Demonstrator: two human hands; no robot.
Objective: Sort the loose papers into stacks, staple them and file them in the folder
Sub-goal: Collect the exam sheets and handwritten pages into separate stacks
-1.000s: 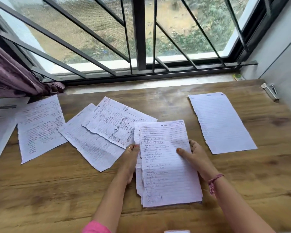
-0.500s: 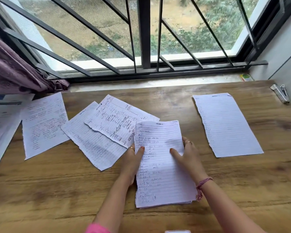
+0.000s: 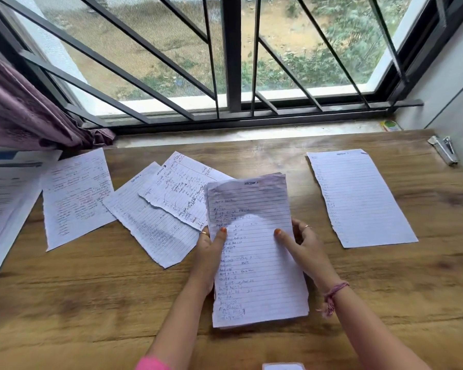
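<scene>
- So both hands are on the stack of lined papers (image 3: 254, 252) near the middle of the wooden desk (image 3: 91, 303), with its far end tipped up off the wood.
- Left hand (image 3: 209, 252) grips the stack's left edge, thumb on the top sheet, fingers tucked behind.
- Right hand (image 3: 302, 247) grips the right edge the same way, thumb pressed flat on the page.
- At 10 o'clock from the stack, two overlapping torn sheets (image 3: 161, 206) lie on the desk; the upper one's ragged edge runs under the stack's left side.
- Further out at 9 o'clock sits a single handwritten sheet (image 3: 75, 196), and beyond it a printed document (image 3: 3, 204) runs off the left edge of view.
- At 2 o'clock a lone lined sheet (image 3: 358, 198) lies flat, apart from the stack, with a bare strip of wood between.
- Stapler (image 3: 443, 150) is way off at 2 o'clock, right by the wall.
- Most of the open wood is at 6 to 8 o'clock, along the near edge.
</scene>
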